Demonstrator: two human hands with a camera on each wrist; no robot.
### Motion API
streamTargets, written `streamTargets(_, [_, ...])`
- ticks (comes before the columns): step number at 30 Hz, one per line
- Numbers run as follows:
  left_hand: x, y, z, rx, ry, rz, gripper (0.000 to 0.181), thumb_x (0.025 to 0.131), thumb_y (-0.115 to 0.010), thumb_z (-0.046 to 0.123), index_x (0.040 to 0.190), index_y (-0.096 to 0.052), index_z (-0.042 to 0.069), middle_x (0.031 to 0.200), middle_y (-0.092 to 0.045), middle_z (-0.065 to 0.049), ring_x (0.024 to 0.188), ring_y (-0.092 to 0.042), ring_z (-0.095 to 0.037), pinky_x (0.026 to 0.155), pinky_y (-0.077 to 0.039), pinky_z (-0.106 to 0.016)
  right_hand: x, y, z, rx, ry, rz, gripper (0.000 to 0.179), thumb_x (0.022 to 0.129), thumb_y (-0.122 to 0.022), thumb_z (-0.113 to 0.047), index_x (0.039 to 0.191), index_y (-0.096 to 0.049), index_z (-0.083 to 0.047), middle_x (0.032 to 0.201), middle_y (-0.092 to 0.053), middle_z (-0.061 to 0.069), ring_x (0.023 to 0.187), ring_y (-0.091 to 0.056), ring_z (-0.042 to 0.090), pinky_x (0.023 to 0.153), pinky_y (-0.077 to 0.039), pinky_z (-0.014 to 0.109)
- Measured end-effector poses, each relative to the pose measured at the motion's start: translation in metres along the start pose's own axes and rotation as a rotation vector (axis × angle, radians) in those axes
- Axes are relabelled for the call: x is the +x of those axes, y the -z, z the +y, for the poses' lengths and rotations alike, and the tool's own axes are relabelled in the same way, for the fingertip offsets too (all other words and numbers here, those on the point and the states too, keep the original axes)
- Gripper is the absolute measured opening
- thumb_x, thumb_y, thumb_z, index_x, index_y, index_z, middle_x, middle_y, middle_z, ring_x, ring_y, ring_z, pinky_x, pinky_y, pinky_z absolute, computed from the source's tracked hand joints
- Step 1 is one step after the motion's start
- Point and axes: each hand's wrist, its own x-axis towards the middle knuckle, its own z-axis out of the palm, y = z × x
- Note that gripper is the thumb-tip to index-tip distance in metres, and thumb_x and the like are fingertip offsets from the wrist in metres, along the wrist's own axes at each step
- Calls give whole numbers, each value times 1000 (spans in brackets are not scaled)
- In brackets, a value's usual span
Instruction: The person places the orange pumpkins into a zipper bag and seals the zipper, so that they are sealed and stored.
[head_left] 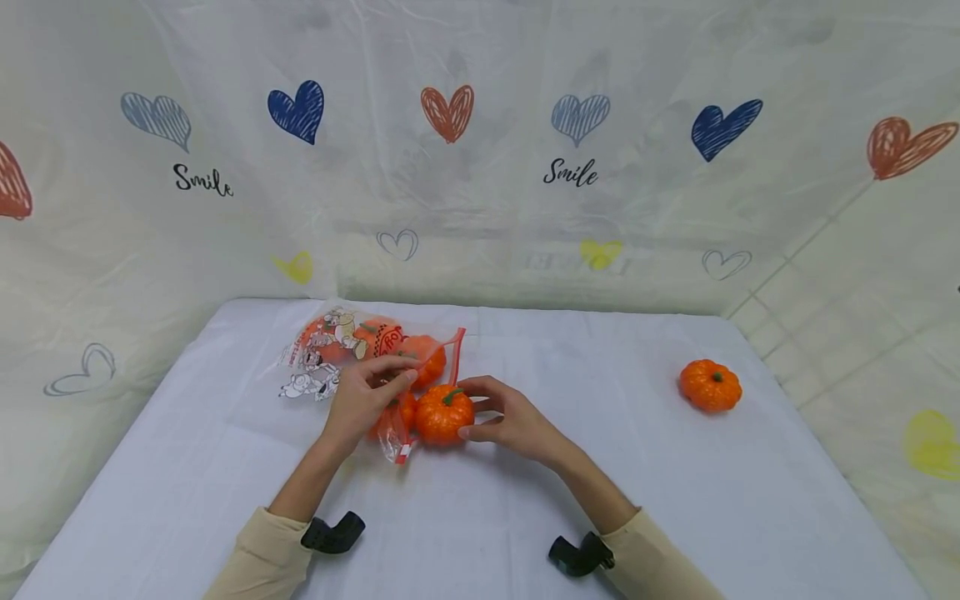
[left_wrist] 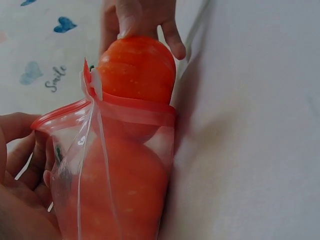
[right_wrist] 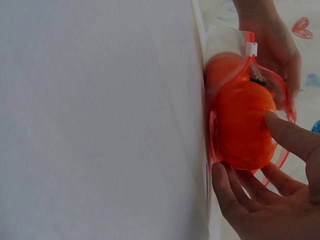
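A clear zip bag point(head_left: 311, 379) with red edging and cartoon prints lies at the table's middle left, holding several small orange pumpkins. My left hand point(head_left: 363, 400) pinches the red rim of its mouth, lifting that side, as the left wrist view shows. At the opening sits another orange pumpkin point(head_left: 444, 419) with a green stem, partly inside the red rim point(left_wrist: 140, 112). My right hand point(head_left: 517, 423) grips this pumpkin from the right, thumb on one side and fingers on the other. The white zip slider point(right_wrist: 251, 48) hangs at one end of the mouth.
One more orange pumpkin point(head_left: 710, 386) stands alone at the right of the white-covered table point(head_left: 600, 375). Behind the table hangs a pale sheet point(head_left: 510, 208) printed with hearts. Black devices point(head_left: 333, 533) are worn at both wrists.
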Motion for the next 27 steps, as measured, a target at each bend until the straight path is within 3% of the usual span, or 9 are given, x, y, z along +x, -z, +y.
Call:
streamTargets(7, [0, -2, 1, 3, 11, 1, 24, 98, -74, 27, 118, -78, 15, 113, -75, -9, 96, -59, -21, 75, -52, -17, 2, -5, -2, -10, 13, 6, 61, 92, -80, -20, 146, -54, -11, 148, -59, 12, 126, -64, 34, 99, -60, 41])
streamTargets(27, [-2, -7, 0, 30, 14, 69, 23, 100, -72, 25, 119, -79, 15, 113, -75, -10, 96, -59, -21, 80, -51, -18, 9, -19, -12, -49, -25, 54, 62, 90, -82, -21, 146, -56, -16, 144, -61, 10, 122, -65, 30, 96, -62, 41])
